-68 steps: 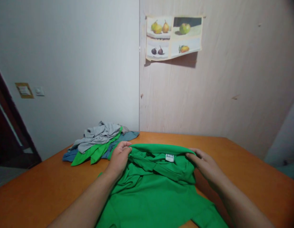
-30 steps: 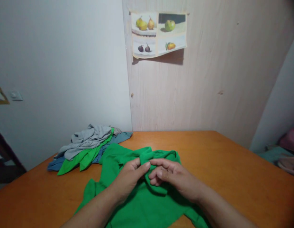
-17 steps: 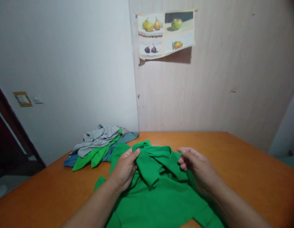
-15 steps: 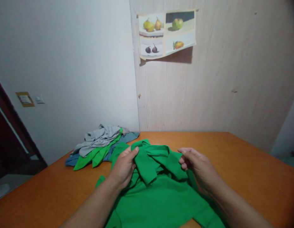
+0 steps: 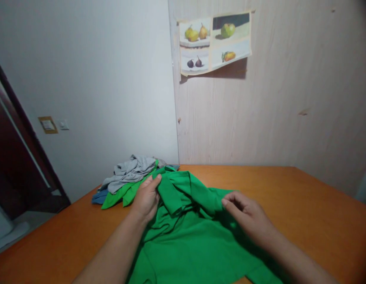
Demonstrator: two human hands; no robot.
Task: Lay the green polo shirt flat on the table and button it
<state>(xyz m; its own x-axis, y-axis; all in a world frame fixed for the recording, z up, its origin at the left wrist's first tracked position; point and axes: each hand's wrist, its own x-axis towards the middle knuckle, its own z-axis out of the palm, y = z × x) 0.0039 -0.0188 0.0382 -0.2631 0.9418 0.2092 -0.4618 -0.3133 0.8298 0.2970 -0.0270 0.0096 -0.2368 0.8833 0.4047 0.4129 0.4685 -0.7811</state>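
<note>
Lying crumpled on the near middle of the orange table, the green shirt spreads toward the near edge, its bunched upper part heaped at the far side. The left hand rests on the far left of that bunch, fingers closed on a fold of the green fabric with the thumb pressed against it. The right hand lies on the shirt's right side, fingers curled and pinching the cloth at the right end of the bunched part. Both forearms reach in from the near edge over the shirt. Just left and far of the left hand sits a pile of clothes, grey on top, green and blue beneath, touching the shirt's far corner. On the far wall hangs a fruit poster, and at far left a light switch.
</note>
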